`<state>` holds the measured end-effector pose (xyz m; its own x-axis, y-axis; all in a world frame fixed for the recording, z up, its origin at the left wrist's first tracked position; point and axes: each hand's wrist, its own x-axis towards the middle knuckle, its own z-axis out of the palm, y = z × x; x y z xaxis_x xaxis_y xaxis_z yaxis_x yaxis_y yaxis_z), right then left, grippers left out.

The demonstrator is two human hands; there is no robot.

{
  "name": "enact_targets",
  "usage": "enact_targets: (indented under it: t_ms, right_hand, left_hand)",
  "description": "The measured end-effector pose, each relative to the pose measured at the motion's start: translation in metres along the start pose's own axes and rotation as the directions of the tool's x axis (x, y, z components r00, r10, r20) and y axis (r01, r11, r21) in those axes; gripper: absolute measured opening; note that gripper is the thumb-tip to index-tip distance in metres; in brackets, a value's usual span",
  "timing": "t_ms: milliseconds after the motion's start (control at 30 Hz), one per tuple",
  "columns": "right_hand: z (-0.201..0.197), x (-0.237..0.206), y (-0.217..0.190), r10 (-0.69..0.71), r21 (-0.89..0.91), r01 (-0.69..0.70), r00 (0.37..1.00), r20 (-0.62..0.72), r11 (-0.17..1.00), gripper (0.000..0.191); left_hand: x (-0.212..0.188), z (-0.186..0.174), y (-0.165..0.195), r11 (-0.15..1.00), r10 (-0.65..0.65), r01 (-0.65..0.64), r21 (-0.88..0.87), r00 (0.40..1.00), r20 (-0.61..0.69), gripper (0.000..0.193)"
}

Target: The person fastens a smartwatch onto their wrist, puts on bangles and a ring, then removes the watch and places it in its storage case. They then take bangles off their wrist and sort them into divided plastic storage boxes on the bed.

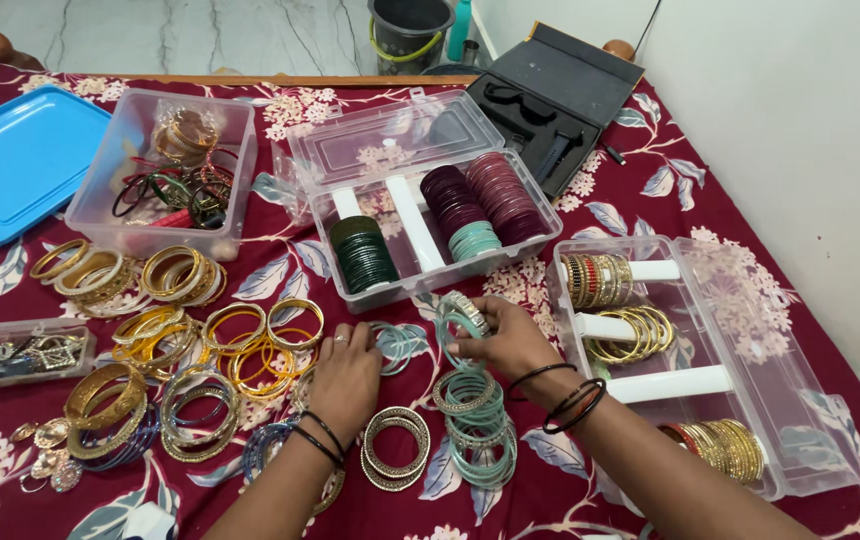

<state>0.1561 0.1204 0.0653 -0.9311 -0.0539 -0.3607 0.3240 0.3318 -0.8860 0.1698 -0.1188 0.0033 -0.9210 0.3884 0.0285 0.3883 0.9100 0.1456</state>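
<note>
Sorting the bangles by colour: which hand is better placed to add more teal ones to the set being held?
Right. The right hand already holds teal bangles above the teal pile; the left hand rests flat, farther away.

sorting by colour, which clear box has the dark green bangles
The middle clear box, lid open: dark green bangles sit in its front-left compartment.

Bangles lie spread across a bedspread (640,215), loose sets to the left, near the left hand (345,375). The right hand (505,340) sits centre, a bangle stack (477,425) just near of it. An open organiser (420,190) stands behind the hands, a second organiser (695,375) to the right, a tub (165,170) and lid (15,160) far left, a case (550,100) far right.
</note>
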Motion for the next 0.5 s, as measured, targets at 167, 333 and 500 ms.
enact_targets:
  t_ms: [167, 333, 500]
  right_hand:
    - [-0.008, -0.004, -0.006, -0.230, -0.534, 0.154, 0.970, -0.078, 0.831, 0.052]
    - [-0.007, -0.010, -0.013, -0.374, -0.596, 0.359, 0.921, 0.104, 0.718, 0.037]
    - [-0.002, -0.014, -0.021, -0.490, -0.538, 0.495, 0.856, 0.166, 0.683, 0.036]
  left_hand:
    - [0.009, -0.003, -0.006, 0.927, -0.181, 0.165, -0.338, 0.983, -0.018, 0.020]
    - [0.014, -0.030, -0.009, 0.507, -0.229, 0.359, -0.784, 0.933, 0.279, 0.028]
    - [0.019, -0.046, 0.006, 0.243, -0.076, 0.248, -0.938, 0.969, 0.236, 0.022]
